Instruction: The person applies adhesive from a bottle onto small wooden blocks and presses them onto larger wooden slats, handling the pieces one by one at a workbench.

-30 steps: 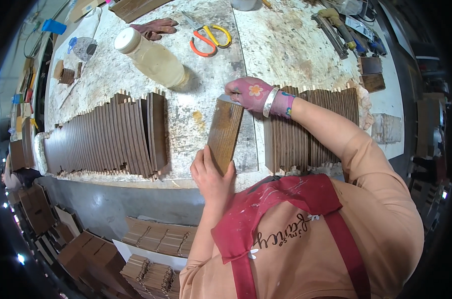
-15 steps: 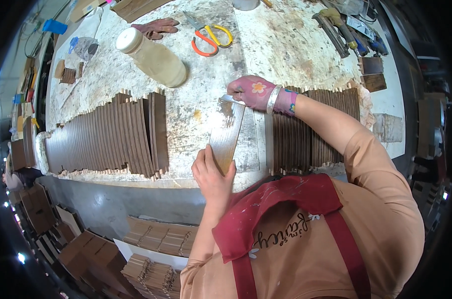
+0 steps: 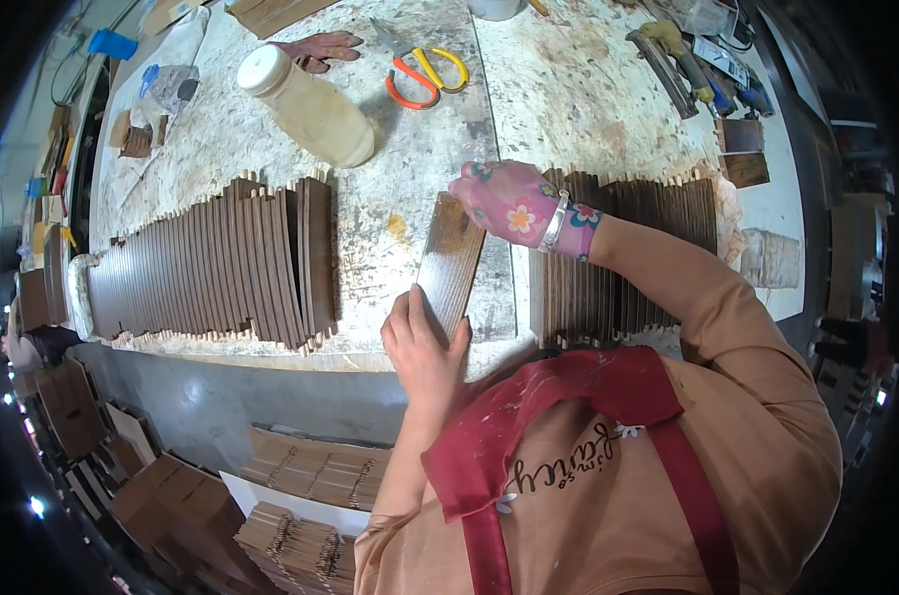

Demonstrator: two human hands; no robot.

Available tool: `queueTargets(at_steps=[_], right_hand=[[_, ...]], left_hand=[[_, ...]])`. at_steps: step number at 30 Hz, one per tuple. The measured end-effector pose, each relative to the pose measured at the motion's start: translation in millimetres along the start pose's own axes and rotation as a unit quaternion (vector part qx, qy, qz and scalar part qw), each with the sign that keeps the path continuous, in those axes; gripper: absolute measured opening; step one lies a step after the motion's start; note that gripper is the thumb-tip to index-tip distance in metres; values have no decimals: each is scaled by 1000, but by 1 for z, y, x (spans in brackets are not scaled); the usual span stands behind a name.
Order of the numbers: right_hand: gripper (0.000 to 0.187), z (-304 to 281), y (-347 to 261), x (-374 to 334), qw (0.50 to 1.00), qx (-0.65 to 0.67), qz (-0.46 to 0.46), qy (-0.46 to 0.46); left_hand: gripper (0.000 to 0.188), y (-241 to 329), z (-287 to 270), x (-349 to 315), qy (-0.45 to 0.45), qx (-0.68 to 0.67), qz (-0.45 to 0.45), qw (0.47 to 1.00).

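Note:
A flat brown wooden slat (image 3: 448, 260) lies slanted on the worktable in front of me. My left hand (image 3: 422, 342) grips its near end, thumb on one edge and fingers along the other. At the far end, my right hand (image 3: 514, 205), in a pink flowered glove with a silver bracelet at the wrist, is closed and low over the slat. The flat scraper blade it held a moment earlier is hidden under the glove now. The slat's far end has a darker brown patch, while the nearer part looks glossy.
Dark slats stand packed in a row on the left (image 3: 202, 268) and another on the right (image 3: 623, 263). Beyond are a jar of cloudy liquid (image 3: 316, 114), scissors (image 3: 425, 74), a brown glove (image 3: 321, 50) and nail guns (image 3: 673, 59). Stacked slats (image 3: 316, 471) sit below the table.
My right hand has rolled over at the slat's far end, hiding the blade. The pale wet smear there has gone, showing brown wood. My left hand stays in place.

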State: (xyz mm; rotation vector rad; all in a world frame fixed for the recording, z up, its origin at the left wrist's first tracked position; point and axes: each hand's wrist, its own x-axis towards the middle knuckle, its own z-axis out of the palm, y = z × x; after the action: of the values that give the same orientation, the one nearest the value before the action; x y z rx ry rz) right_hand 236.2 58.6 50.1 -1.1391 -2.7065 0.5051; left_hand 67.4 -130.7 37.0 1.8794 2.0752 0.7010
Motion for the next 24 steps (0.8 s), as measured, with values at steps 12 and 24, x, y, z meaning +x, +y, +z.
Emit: queueTargets(at_steps=[12, 24], right_hand=[[19, -3, -16, 1, 994, -84, -43, -56], [26, -19, -15, -1, 997, -36, 14, -67]], left_hand=[[81, -7, 4, -2, 5, 26, 8, 1000], [77, -7, 6, -2, 8, 20, 10, 1000]])
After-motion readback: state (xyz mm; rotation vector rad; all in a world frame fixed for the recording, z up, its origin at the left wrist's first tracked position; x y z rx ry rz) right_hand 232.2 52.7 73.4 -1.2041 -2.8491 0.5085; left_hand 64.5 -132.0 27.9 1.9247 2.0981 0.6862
